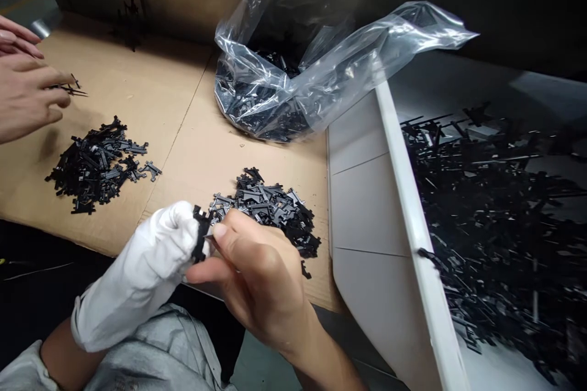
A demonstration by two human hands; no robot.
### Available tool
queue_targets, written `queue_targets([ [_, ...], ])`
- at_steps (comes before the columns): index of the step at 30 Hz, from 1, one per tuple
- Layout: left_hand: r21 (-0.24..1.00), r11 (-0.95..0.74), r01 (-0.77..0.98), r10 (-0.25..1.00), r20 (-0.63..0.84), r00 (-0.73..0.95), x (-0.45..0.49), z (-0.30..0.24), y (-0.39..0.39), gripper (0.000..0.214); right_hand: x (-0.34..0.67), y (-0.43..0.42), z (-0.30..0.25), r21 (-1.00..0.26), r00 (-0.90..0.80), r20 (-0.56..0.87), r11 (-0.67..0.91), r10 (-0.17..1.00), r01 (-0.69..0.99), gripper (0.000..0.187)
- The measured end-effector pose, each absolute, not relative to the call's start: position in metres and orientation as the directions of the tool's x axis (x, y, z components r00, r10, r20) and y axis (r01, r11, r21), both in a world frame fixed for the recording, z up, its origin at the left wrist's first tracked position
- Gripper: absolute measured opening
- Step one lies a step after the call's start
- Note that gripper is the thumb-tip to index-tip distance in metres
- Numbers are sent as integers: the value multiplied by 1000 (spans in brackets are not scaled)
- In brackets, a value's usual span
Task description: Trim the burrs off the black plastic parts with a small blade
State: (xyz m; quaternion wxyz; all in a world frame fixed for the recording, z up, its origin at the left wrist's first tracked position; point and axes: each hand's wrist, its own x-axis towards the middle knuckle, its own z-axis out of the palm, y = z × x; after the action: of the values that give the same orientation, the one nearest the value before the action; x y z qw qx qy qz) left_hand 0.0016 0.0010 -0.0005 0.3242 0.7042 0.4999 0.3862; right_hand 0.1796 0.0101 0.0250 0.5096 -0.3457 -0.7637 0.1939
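My left hand [160, 238] wears a white glove and is closed on a small black plastic part [199, 233] with notched ends, held upright above the table's front edge. Bare, my right hand [259, 263] pinches a thin, dark pointed piece [210, 237] whose tip meets the part; most of it is hidden by the fingers. Just beyond my hands lies a pile of similar black plastic parts [270, 204], partly covered by my right hand.
Another heap of black parts [98, 165] lies to the left. Behind, a clear plastic bag [293, 91] holds more. A white bin [403, 195] full of black pieces stands at right. At the far left, a co-worker's hands [27, 91] hold thin dark pieces above the cardboard-covered table [178, 98].
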Motion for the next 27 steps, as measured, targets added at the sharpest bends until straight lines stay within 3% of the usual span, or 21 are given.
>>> queue_targets([
  [3,708,-507,491,860,384,335,-6,-16,-6,39,179,10,26,-621,-250,646,687,721,377,12],
  [5,670,-547,502,834,384,396,-12,-28,-10,61,179,10,26,-624,-261,637,684,725,377,11],
  [7,701,-503,506,855,318,410,-16,-36,-13,69,179,10,26,-625,-265,634,683,726,378,9],
  [11,869,-212,446,949,74,308,-16,-37,-14,44,177,11,22,-674,-218,643,678,734,294,13],
  [14,902,-98,420,968,-11,249,-12,-31,-13,37,176,11,18,-736,-177,624,649,761,193,16],
  [21,892,-142,430,952,5,305,-14,-25,-7,37,177,9,20,-753,-201,587,620,785,221,22],
  [24,849,-244,468,937,82,340,-17,-28,-7,40,179,9,23,-755,-228,556,600,800,266,25],
  [27,766,-375,522,905,180,385,-18,-30,-8,41,180,10,24,-711,-209,618,652,758,265,20],
])
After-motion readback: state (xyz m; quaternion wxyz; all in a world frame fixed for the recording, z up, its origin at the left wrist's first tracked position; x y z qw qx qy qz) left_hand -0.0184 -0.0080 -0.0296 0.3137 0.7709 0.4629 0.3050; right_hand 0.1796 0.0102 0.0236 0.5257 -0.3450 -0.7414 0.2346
